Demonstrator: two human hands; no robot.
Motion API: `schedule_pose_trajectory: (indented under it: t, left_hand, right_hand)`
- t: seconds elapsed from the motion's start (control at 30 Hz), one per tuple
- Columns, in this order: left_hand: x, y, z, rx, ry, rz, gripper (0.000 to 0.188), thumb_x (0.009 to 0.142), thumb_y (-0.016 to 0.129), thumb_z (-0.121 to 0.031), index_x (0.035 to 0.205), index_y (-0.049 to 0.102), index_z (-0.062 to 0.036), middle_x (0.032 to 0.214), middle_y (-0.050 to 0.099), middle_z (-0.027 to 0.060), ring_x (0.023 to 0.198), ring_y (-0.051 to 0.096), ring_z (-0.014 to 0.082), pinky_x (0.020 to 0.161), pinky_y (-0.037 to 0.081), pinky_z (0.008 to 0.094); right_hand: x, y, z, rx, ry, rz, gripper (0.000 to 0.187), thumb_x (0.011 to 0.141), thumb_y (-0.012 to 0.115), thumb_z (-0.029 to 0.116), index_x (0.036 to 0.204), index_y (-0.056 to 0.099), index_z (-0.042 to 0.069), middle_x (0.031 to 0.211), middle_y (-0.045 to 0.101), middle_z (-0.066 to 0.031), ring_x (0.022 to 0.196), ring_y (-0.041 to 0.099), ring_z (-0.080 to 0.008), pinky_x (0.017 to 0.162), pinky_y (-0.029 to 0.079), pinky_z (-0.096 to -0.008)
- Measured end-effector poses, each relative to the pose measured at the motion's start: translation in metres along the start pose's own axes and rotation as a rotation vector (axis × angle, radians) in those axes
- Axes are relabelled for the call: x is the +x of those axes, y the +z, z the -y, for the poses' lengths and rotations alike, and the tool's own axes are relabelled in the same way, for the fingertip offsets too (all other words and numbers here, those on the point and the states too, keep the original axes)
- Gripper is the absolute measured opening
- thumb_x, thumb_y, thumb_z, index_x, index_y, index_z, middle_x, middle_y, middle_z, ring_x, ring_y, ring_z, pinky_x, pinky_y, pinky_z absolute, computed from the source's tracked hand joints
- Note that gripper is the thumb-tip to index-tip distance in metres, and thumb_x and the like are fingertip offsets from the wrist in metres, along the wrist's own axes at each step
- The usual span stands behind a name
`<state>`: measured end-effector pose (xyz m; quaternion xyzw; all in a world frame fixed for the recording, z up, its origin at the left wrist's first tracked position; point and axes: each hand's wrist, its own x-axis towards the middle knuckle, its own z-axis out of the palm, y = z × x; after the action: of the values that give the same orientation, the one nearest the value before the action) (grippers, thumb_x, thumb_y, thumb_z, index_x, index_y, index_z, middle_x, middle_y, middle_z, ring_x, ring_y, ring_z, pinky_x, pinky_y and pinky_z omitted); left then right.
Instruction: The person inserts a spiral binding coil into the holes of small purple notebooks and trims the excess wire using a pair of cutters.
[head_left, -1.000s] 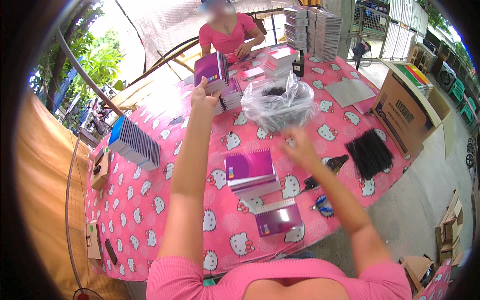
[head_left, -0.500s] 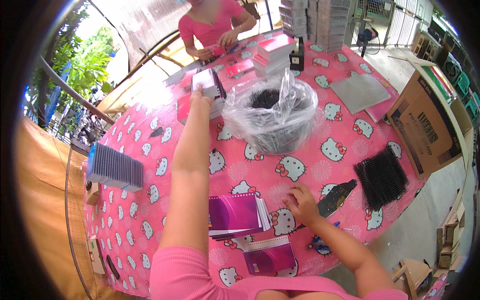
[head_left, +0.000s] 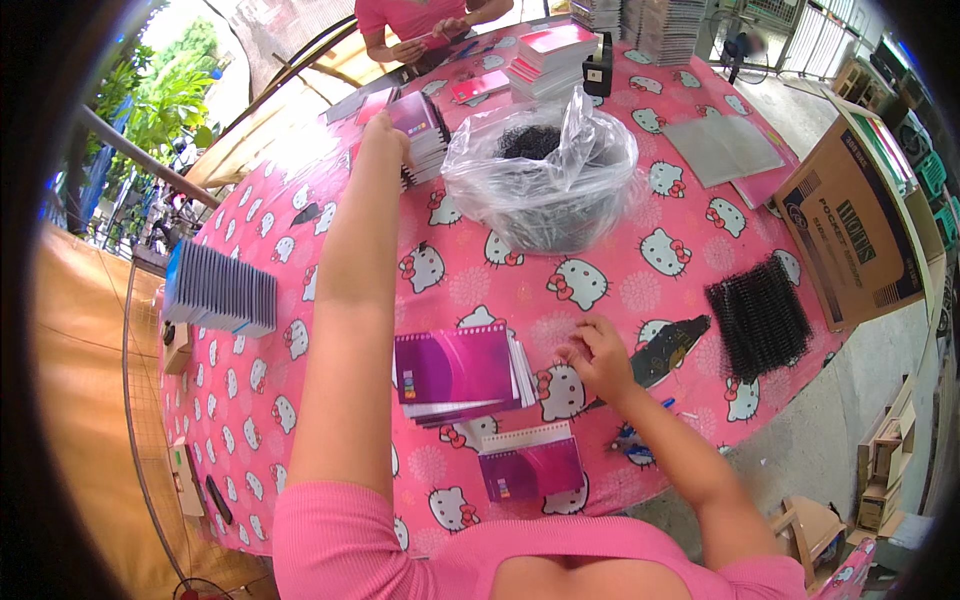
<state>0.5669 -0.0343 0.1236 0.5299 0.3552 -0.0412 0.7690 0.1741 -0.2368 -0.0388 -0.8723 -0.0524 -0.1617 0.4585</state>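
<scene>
L hand [head_left: 386,138] is on the far purple notebook stack [head_left: 418,118], left of the clear bag [head_left: 535,205]; can't tell grip. R hand [head_left: 600,362] is empty w/ fingers half-curled, btwn near notebook stack [head_left: 455,365] & black item [head_left: 672,350], hands well apart

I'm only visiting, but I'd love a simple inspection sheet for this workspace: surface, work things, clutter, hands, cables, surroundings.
Surface: pink patterned tablecloth.
Work things: near purple stack; purple cover closer to the person; far notebook stack; black coils at right; clear plastic bag, dark coils inside.
Clutter: blue-handled tool, black flat piece, cardboard box at right.
Hands: left hand at the far notebook stack, grip unclear; right hand near the black flat piece, apparently empty.
Cables: nothing seen on the table.
Surroundings: co-worker in pink across the table; fan beyond.
</scene>
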Motion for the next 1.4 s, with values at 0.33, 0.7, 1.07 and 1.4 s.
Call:
schedule_pose_trajectory:
  t: [0.33, 0.7, 1.07, 1.4]
  left_hand:
    - [0.042, -0.064, -0.011, 0.288, 0.157, 0.017, 0.061, 0.091, 0.055, -0.041, 0.141, 0.040, -0.0077, 0.150, 0.033, 0.0153, 0.136, 0.030, 0.0379, 0.105, 0.018, 0.0663]
    - [0.058, -0.087, -0.032, 0.163, 0.065, 0.298, 0.099, 0.086, 0.050, -0.063, 0.147, 0.012, 0.0040, 0.153, 0.014, 0.0255, 0.142, 0.018, 0.0363, 0.114, 0.013, 0.0501]
    - [0.018, -0.056, -0.023, 0.155, 0.117, 0.424, 0.077, 0.087, 0.044, -0.066, 0.128, 0.048, -0.0020, 0.128, 0.046, 0.0193, 0.114, 0.044, 0.0289, 0.091, 0.035, 0.0528]
    - [0.024, -0.044, -0.021, 0.224, 0.201, 0.440, 0.069, 0.088, 0.056, -0.052, 0.134, 0.046, -0.0027, 0.122, 0.059, 0.0155, 0.107, 0.059, 0.0301, 0.098, 0.029, 0.0635]
  right_hand:
    - [0.017, -0.006, 0.026, 0.077, 0.014, -0.012, 0.029, 0.078, 0.075, 0.022, 0.091, 0.063, 0.000, 0.097, 0.060, -0.0149, 0.087, 0.059, -0.0282, 0.075, 0.049, -0.0362]
    - [0.369, 0.059, 0.068, 0.475, 0.072, 0.093, 0.054, 0.088, 0.060, 0.050, 0.110, 0.063, 0.001, 0.097, 0.067, -0.0092, 0.081, 0.059, -0.0153, 0.078, 0.047, -0.0321]
    - [0.432, 0.139, 0.063, 1.105, 0.744, 0.502, 0.103, 0.078, 0.016, 0.084, 0.130, 0.047, 0.000, 0.122, 0.059, -0.0191, 0.113, 0.058, -0.0335, 0.097, 0.045, -0.0509]
    - [0.461, 0.119, 0.045, 0.751, 0.471, 0.471, 0.097, 0.084, 0.010, 0.079, 0.131, 0.048, 0.004, 0.130, 0.054, -0.0199, 0.119, 0.053, -0.0311, 0.100, 0.042, -0.0511]
